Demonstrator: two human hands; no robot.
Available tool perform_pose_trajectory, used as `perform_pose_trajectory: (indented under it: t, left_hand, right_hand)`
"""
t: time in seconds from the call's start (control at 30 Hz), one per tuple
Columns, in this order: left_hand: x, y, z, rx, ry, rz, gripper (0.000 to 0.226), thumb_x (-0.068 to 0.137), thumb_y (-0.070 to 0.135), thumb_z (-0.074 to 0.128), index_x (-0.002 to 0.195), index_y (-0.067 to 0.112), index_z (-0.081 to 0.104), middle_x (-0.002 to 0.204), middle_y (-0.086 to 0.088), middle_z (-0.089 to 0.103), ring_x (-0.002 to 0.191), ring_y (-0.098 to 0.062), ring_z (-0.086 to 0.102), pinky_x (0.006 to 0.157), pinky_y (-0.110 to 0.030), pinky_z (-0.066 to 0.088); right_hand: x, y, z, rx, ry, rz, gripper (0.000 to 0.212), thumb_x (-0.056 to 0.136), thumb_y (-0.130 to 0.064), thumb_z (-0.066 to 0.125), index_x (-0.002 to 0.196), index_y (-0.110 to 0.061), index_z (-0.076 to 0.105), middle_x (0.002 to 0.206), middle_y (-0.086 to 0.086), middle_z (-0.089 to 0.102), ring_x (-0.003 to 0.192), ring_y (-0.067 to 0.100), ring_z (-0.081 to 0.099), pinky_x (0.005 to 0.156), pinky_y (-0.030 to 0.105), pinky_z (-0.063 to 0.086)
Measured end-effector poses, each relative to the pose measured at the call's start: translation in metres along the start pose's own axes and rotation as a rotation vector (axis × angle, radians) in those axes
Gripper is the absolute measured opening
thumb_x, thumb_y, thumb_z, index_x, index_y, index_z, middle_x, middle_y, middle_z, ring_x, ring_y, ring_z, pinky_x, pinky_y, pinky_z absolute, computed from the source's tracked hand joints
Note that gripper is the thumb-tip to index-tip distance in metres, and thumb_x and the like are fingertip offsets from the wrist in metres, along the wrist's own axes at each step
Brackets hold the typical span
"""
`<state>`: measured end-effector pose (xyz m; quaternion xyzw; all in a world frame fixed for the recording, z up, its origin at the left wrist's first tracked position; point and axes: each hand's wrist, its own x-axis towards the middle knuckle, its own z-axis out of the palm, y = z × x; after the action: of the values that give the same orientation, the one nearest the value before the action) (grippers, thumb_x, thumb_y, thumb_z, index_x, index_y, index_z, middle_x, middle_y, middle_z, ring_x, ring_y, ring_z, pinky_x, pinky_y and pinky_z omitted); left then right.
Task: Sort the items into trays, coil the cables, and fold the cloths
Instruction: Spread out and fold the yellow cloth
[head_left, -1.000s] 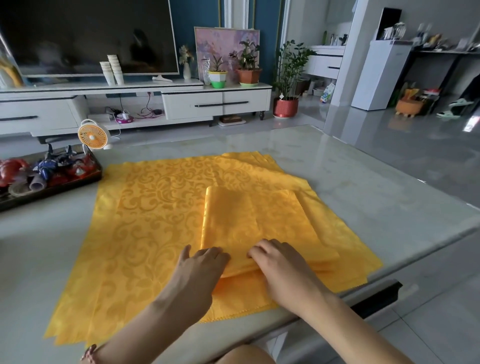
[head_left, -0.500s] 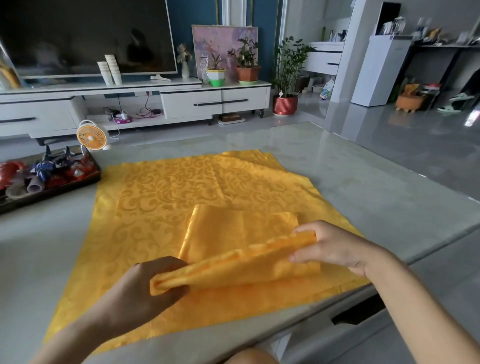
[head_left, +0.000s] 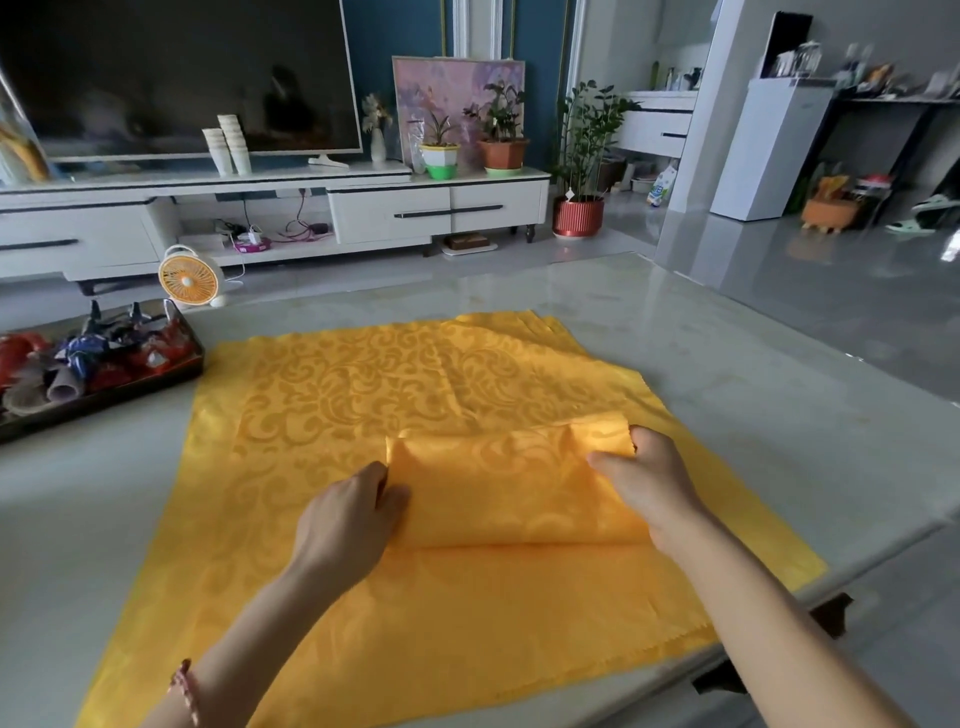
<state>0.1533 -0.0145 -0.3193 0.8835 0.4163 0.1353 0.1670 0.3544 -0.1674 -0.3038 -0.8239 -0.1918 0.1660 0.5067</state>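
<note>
I see my left hand (head_left: 348, 514) pinching the left edge of the folded cloth (head_left: 509, 488), thumb on top. My right hand (head_left: 647, 480) grips its far right corner, fingers curled round it. The folded cloth lies on the spread cloth (head_left: 353, 395), towards the near edge of the desk (head_left: 727, 374).

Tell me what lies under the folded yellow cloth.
The folded cloth lies on spread yellow cloths covering the table. Stacked edges at the far corner suggest several; how many lie beneath is hidden.
</note>
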Motion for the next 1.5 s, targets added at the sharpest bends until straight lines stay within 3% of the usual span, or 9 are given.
perform_pose_trajectory:
  t: [0.17, 0.47, 0.63, 0.77, 0.9, 1.07, 1.23, 1.4, 1.5]
  left_hand:
    - [0.018, 0.004, 0.001, -0.001, 0.045, -0.032, 0.031, 0.096, 0.035, 0.041, 0.072, 0.015, 0.044, 0.068, 0.002, 0.051, 0.059, -0.015, 0.047, 0.048, -0.028, 0.028]
    - [0.023, 0.011, 0.02, 0.033, 0.175, -0.084, 0.039, 0.094, 0.05, 0.037, 0.106, 0.014, 0.047, 0.106, -0.002, 0.049, 0.098, -0.026, 0.055, 0.069, -0.032, 0.04]
    - [0.025, 0.008, 0.019, -0.071, 0.13, -0.03, 0.032, 0.091, 0.048, 0.048, 0.089, 0.016, 0.049, 0.097, 0.0, 0.049, 0.096, -0.022, 0.05, 0.07, -0.024, 0.038]
    - [0.026, 0.014, 0.0, -0.738, 0.041, -0.039, 0.031, 0.087, 0.038, 0.059, 0.075, 0.012, 0.049, 0.065, 0.005, 0.047, 0.058, -0.013, 0.043, 0.048, -0.016, 0.032]
    - [0.018, 0.017, -0.028, -1.407, -0.351, -0.193, 0.024, 0.078, 0.035, 0.057, 0.08, 0.013, 0.065, 0.058, 0.004, 0.058, 0.049, -0.004, 0.055, 0.044, -0.016, 0.043]
    - [0.017, 0.0, -0.046, -1.548, -0.524, -0.214, 0.028, 0.069, 0.033, 0.058, 0.064, 0.012, 0.076, 0.065, -0.004, 0.067, 0.055, -0.012, 0.065, 0.049, -0.023, 0.052]
    - [0.02, -0.014, -0.051, -1.715, -0.596, -0.252, 0.03, 0.074, 0.03, 0.055, 0.068, 0.008, 0.074, 0.063, -0.005, 0.067, 0.054, -0.017, 0.065, 0.051, -0.024, 0.054]
    - [0.022, -0.006, -0.034, -2.03, -0.666, -0.278, 0.068, 0.096, 0.048, 0.027, 0.081, 0.005, 0.077, 0.083, -0.011, 0.073, 0.074, -0.023, 0.071, 0.062, -0.036, 0.058]
    - [0.018, 0.004, -0.022, -1.877, -0.698, -0.245, 0.07, 0.086, 0.061, 0.034, 0.096, 0.001, 0.069, 0.095, -0.015, 0.068, 0.082, -0.027, 0.068, 0.07, -0.037, 0.056]
  right_hand:
    - [0.007, 0.01, 0.014, -0.244, 0.071, 0.052, 0.035, 0.093, -0.018, 0.043, 0.127, -0.011, 0.049, 0.119, 0.009, 0.058, 0.097, 0.027, 0.058, 0.068, 0.029, 0.041]
    - [0.006, 0.009, 0.021, -0.732, 0.262, -0.077, 0.028, 0.097, -0.026, 0.043, 0.119, -0.008, 0.044, 0.116, 0.013, 0.058, 0.106, 0.034, 0.056, 0.068, 0.033, 0.036]
    - [0.009, 0.012, 0.022, -1.029, 0.342, -0.169, 0.044, 0.096, -0.026, 0.046, 0.134, -0.01, 0.033, 0.128, 0.013, 0.043, 0.118, 0.03, 0.042, 0.091, 0.036, 0.036]
    - [0.014, -0.009, 0.027, -0.656, 0.162, -0.494, 0.051, 0.09, -0.019, 0.054, 0.138, -0.013, 0.036, 0.137, 0.007, 0.043, 0.127, 0.024, 0.038, 0.1, 0.029, 0.029]
    - [0.009, -0.041, 0.039, -0.163, -0.239, -0.429, 0.052, 0.089, -0.045, 0.055, 0.135, -0.033, 0.035, 0.14, -0.014, 0.042, 0.12, -0.004, 0.037, 0.087, 0.011, 0.03]
    - [-0.004, -0.061, 0.039, -0.041, -0.646, -0.21, 0.067, 0.061, -0.065, 0.067, 0.12, -0.037, 0.053, 0.127, -0.02, 0.052, 0.12, -0.001, 0.047, 0.097, 0.022, 0.038]
    - [-0.014, -0.056, 0.033, 0.116, -0.946, -0.061, 0.041, 0.07, -0.026, 0.076, 0.109, -0.017, 0.068, 0.109, 0.005, 0.07, 0.101, 0.022, 0.067, 0.086, 0.035, 0.053]
    - [-0.022, -0.051, 0.036, 0.42, -0.785, 0.054, 0.042, 0.066, -0.022, 0.079, 0.105, -0.01, 0.069, 0.102, 0.012, 0.072, 0.091, 0.024, 0.07, 0.075, 0.032, 0.057]
    - [-0.017, -0.051, 0.032, 0.553, -0.522, 0.055, 0.035, 0.074, -0.024, 0.07, 0.106, -0.009, 0.068, 0.101, 0.011, 0.072, 0.089, 0.022, 0.07, 0.07, 0.03, 0.059]
